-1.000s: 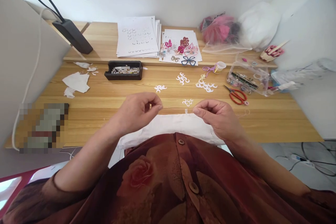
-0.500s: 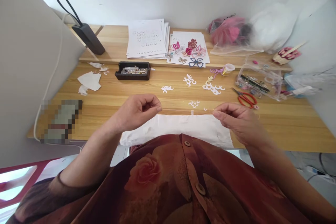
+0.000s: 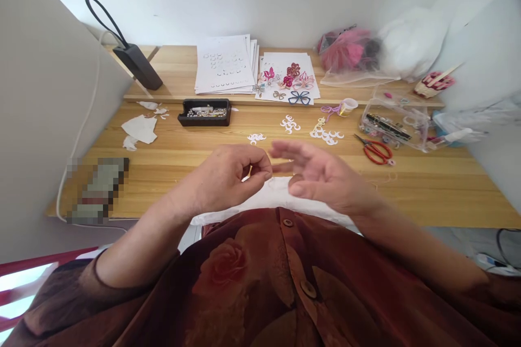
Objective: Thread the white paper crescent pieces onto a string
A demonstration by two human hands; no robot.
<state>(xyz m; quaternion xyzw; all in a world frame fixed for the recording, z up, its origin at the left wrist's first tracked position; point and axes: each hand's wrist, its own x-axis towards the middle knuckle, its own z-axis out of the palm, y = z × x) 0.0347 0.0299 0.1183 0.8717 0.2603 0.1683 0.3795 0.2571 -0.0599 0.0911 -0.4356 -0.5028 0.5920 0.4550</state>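
My left hand [image 3: 223,173] is curled with its fingertips pinched together, apparently on a very thin pale thread that I can barely see. My right hand [image 3: 319,176] is a short way to its right, fingers spread and nothing visible in them. Both hands hover over a white cloth [image 3: 272,195] lying across my lap at the table's near edge. Just beyond my fingers, several small white lace motifs [image 3: 256,138] lie on the wooden table [image 3: 171,173].
A black tray of beads [image 3: 204,113] and white scraps [image 3: 136,129] lie to the left. Red-handled scissors [image 3: 376,152] and a clear plastic box [image 3: 393,124] sit right. Paper sheets [image 3: 223,65] and a sheet of coloured flower motifs [image 3: 287,78] rest on a raised shelf [image 3: 179,96].
My right hand has moved left toward my left hand and its fingers have opened. The thread stretched between my hands earlier no longer shows there.
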